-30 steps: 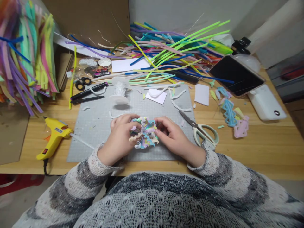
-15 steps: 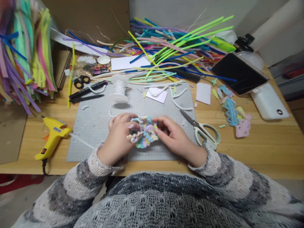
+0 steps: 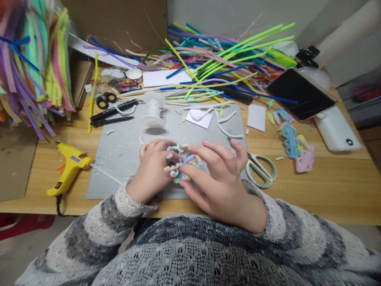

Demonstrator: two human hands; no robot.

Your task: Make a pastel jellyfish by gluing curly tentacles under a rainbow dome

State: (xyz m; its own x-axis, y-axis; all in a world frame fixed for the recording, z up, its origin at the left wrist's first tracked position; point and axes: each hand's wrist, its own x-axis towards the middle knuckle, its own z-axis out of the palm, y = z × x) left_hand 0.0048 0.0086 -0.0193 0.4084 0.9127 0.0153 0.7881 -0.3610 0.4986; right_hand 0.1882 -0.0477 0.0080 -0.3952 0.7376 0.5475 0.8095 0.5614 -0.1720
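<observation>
My left hand [image 3: 156, 167] is closed around the left side of a small pastel pipe-cleaner craft [image 3: 192, 160], held low over the grey cutting mat [image 3: 119, 147]. Curled white and cream ends stick out of the craft, and part of it is hidden by my fingers. My right hand [image 3: 222, 178] is spread over its right side, fingers apart. Some fingertips reach its edge and curls; whether they press on it I cannot tell. Scissors [image 3: 263, 171] with pale green handles lie just beyond my right hand, which covers their blades.
A yellow glue gun [image 3: 69, 169] lies left of the mat. Behind the mat stand a spool of clear line [image 3: 153, 110], black markers [image 3: 114, 110] and a heap of pipe cleaners [image 3: 220, 59]. On the right are a phone [image 3: 302, 93], a white power bank [image 3: 336, 129] and pastel pipe-cleaner pieces [image 3: 290, 141].
My right hand has opened from its pinch on the craft's right edge, its fingers now spread over the craft and closer to me. My left hand keeps its hold.
</observation>
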